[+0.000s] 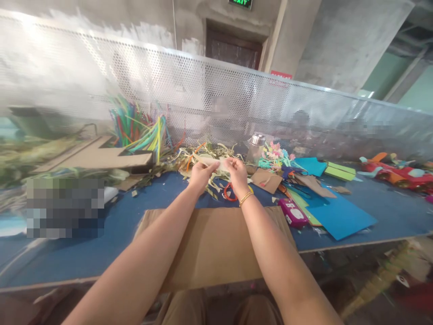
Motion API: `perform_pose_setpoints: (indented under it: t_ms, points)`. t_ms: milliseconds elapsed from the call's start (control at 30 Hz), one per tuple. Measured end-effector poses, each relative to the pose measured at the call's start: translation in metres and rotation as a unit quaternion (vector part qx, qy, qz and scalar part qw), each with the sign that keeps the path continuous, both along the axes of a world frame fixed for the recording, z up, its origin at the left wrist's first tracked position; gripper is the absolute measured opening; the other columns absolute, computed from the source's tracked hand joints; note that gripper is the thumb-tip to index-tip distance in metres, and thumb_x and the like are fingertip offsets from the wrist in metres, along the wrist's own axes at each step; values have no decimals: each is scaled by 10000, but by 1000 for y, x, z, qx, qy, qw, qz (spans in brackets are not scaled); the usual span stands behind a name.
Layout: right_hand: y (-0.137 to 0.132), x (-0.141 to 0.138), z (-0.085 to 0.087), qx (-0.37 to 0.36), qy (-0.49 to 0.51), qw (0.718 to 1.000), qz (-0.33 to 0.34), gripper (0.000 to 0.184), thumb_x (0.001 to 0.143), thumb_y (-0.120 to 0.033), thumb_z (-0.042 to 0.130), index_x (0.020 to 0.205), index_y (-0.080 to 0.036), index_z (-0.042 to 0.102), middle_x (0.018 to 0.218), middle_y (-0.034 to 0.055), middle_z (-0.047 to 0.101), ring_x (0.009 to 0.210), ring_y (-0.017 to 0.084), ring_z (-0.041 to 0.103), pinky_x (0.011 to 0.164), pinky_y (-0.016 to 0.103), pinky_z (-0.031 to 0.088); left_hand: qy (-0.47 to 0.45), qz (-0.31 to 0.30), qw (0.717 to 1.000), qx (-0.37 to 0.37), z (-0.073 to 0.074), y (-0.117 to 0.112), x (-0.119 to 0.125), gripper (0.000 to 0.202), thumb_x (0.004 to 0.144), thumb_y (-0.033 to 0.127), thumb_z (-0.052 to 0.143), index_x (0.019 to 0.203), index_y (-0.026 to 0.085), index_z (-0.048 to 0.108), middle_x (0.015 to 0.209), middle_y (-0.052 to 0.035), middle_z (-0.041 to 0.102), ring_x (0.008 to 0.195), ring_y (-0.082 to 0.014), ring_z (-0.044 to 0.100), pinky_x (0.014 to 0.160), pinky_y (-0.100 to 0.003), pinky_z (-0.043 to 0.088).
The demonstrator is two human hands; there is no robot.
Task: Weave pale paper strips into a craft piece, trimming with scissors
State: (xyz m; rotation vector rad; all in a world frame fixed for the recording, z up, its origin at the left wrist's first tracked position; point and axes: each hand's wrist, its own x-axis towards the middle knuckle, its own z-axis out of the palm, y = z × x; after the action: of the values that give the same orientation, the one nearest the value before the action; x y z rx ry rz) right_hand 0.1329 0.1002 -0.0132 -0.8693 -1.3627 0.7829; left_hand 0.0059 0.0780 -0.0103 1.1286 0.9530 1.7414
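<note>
at the centre of the frame, a person's left hand point(202, 175) and right hand point(238, 172), fingers drawn in to thumbs, pinch a pale strip point(207, 160), seemingly to steady it from both sides. dry scraps point(184, 158) lie just behind, probably for easy reach; a cardboard sheet point(216, 246) at lower centre perhaps shields the blue table point(118, 225).

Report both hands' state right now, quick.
Left hand: closed, pinching a pale piece.
Right hand: closed, apparently pinching the same pale piece.
</note>
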Motion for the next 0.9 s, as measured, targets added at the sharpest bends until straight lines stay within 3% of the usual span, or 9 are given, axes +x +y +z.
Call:
perform_pose_setpoints:
  t_ms: [133, 333, 467, 567, 733, 900]
  points:
    - [2, 3, -3, -12, -22, 1000, 13, 359, 706, -490, 665, 866, -169, 665, 693, 14, 627, 636, 142, 543, 613, 260, 447, 13, -14, 1000, -5, 1, -2, -2, 289, 578, 347, 822, 712, 157, 651, 610, -14, 605, 492, -84, 459, 442, -218, 285]
    - [3, 7, -2, -17, -38, 999, -16, 297, 722, -449, 630, 819, -170, 667, 730, 20, 662, 658, 149, 563, 625, 258, 452, -64, 74, 995, -6, 4, 4, -17, 315, 604, 372, 793, 628, 173, 549, 553, 25, 529, 433, -50, 337, 418, -209, 221]
    - [-1, 7, -3, -28, -105, 994, 10, 251, 733, -420, 633, 783, -176, 665, 717, 16, 667, 647, 146, 568, 633, 262, 453, -76, 95, 993, -1, 4, 4, -20, 315, 653, 386, 754, 614, 183, 518, 557, 27, 499, 462, -64, 369, 426, -204, 237]
    - [-4, 6, -5, -33, -141, 989, 30, 231, 709, -396, 670, 792, -180, 663, 742, 18, 680, 682, 152, 601, 671, 273, 475, -33, 103, 994, 11, 3, 2, -17, 289, 679, 391, 731, 616, 186, 536, 563, 24, 488, 507, -87, 416, 454, -208, 283]
    - [-6, 3, -4, -14, -139, 989, 42, 204, 714, -382, 679, 770, -186, 669, 755, 27, 690, 701, 168, 622, 691, 290, 489, 81, 51, 995, 17, 0, 0, -8, 286, 689, 403, 722, 599, 181, 564, 555, 24, 488, 519, -93, 409, 489, -222, 311]
    - [-8, 0, -5, -9, -155, 987, 42, 180, 737, -371, 642, 691, -198, 645, 677, 7, 659, 641, 166, 585, 635, 283, 454, 79, -27, 996, -3, -6, 3, -5, 287, 614, 380, 779, 676, 181, 581, 596, 27, 540, 524, -95, 434, 497, -220, 318]
